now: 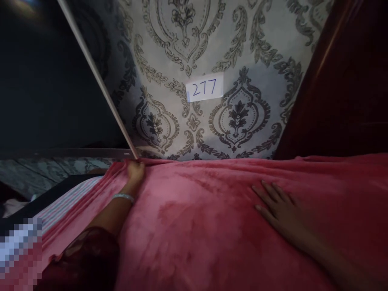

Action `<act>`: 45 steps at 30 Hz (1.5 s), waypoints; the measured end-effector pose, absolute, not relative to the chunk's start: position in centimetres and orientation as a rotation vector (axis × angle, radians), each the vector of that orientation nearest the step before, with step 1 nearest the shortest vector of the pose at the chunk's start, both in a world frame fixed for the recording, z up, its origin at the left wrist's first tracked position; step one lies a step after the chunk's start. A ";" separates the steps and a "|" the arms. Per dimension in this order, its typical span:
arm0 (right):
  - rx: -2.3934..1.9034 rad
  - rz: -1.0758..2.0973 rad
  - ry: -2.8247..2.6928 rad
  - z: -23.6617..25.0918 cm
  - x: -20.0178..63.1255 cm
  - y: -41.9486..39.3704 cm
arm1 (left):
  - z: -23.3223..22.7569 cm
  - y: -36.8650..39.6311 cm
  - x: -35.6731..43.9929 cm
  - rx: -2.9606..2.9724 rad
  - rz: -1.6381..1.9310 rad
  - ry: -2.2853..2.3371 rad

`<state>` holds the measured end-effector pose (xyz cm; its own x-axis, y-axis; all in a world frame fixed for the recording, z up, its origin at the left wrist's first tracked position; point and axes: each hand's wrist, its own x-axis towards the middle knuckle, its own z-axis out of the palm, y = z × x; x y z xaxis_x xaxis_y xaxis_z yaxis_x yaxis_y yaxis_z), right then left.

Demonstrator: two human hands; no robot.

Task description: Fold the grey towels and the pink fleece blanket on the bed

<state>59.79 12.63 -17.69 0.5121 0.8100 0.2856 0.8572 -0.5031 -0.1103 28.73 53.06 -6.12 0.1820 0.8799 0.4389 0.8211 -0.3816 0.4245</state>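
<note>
A plush pink-red blanket [197,218] spreads over most of the lower view, with folds along its far and left edges. At its far left corner, close to the wall, my left hand [135,171] is closed on the blanket's edge; a pale bracelet circles that wrist. My right hand [279,204] lies flat on the blanket towards the right, fingers spread, holding nothing. Beneath the blanket's left edge, a striped cloth [72,198] in white, blue and pink shows.
Patterned wallpaper [194,121] rises behind the blanket, bearing a paper label [205,87] marked 277. A large dark screen [54,89] stands at the left, beside a pale vertical strip [100,83]. Dark reddish wood [339,93] borders the right.
</note>
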 end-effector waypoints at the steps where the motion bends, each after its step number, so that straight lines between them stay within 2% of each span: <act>1: -2.521 -0.281 -1.415 -17.4 59.6 12.7 | -6.3 51.9 29.9 2.401 0.912 1.570; 5: -2.543 -0.248 -1.420 -16.2 59.0 12.8 | -8.5 46.7 34.8 2.794 0.547 0.888; 7: -2.573 -0.204 -1.413 -15.6 58.7 12.8 | -9.9 44.6 36.2 2.964 0.359 0.711; 11: -2.580 -0.123 -1.421 -14.4 58.1 12.9 | -10.9 42.7 36.8 3.046 0.137 0.843; 17: -2.553 0.008 -1.398 -12.2 57.2 12.9 | -7.2 41.4 37.9 3.053 -0.058 1.053; 22: -2.441 0.050 -1.384 -11.1 57.0 12.7 | -5.0 36.3 43.7 3.058 0.056 0.930; 25: -2.383 0.093 -1.390 -10.6 57.2 12.5 | -6.1 32.1 47.6 3.056 0.149 0.785; 28: -2.345 0.130 -1.374 -10.4 57.5 12.5 | -8.1 29.4 49.6 3.055 0.227 0.843; 33: -2.302 0.138 -1.370 -10.4 57.7 12.5 | -9.9 29.2 50.1 3.135 0.261 0.858; 45: -2.342 0.165 -1.381 -9.8 57.5 12.2 | -9.5 29.2 50.1 3.122 0.266 0.856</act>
